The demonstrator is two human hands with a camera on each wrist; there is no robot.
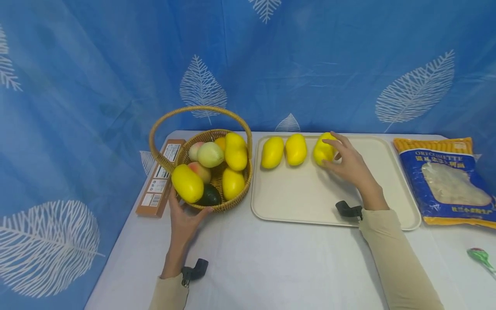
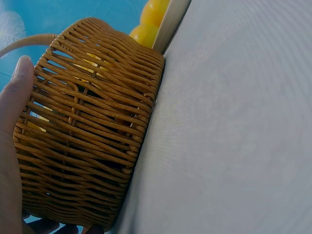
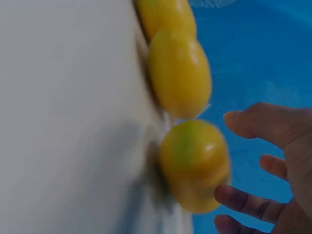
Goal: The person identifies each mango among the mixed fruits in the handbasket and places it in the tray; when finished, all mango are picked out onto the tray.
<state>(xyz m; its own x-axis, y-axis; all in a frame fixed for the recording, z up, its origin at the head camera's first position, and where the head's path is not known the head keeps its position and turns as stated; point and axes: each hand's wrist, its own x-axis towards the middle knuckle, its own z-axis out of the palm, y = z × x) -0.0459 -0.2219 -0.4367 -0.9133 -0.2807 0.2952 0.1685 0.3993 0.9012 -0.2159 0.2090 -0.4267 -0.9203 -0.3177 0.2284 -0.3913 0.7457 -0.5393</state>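
Note:
A wicker basket [image 1: 232, 202] with a tall arched handle stands on the left of the table, heaped with fruit. My left hand [image 1: 184, 226] grips its near left side, thumb and fingers spread around the woven wall [image 2: 87, 131]. To the right, three yellow mangoes lie along the far side of a cream tray [image 1: 294, 193]. My right hand [image 1: 350, 165] reaches over the rightmost mango [image 1: 322, 149], thumb and fingers parted around it. In the right wrist view there is a gap between the thumb and that mango [image 3: 192, 165], while a fingertip overlaps its edge.
In the basket are more yellow mangoes [image 1: 187, 183], a pale green fruit [image 1: 210, 155], peaches and a dark green avocado [image 1: 209, 196]. A brown box [image 1: 149, 206] lies partly behind the basket. Right of the tray are a blue pasta bag [image 1: 445, 181] and a green-wrapped lollipop [image 1: 479, 255].

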